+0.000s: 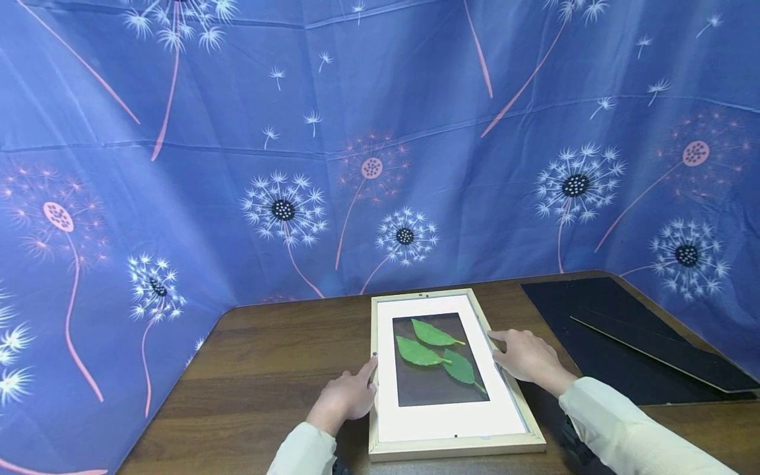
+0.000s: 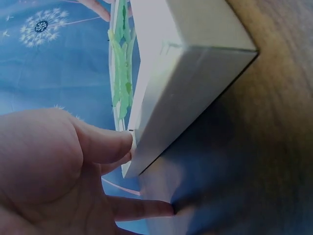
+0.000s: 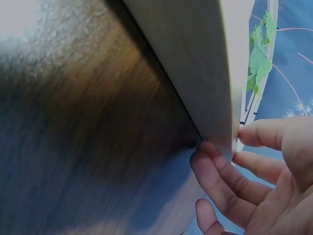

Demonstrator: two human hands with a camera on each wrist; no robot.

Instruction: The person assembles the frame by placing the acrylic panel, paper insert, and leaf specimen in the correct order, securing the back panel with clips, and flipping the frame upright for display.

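Observation:
A pale wooden picture frame lies face up on the table, its short side toward me. Inside it, a white mat surrounds a dark panel with three green leaves. At the frame's left edge my left hand holds the rim with thumb and index finger; in the left wrist view another finger stretches down beside the frame. My right hand grips the opposite edge. The right wrist view shows its thumb on the rim and curled fingers against the outer side.
The brown wooden table extends left of the frame. On the right lie a large black board and a smaller black board on top of it. A blue dandelion-patterned cloth hangs behind the table and along its sides.

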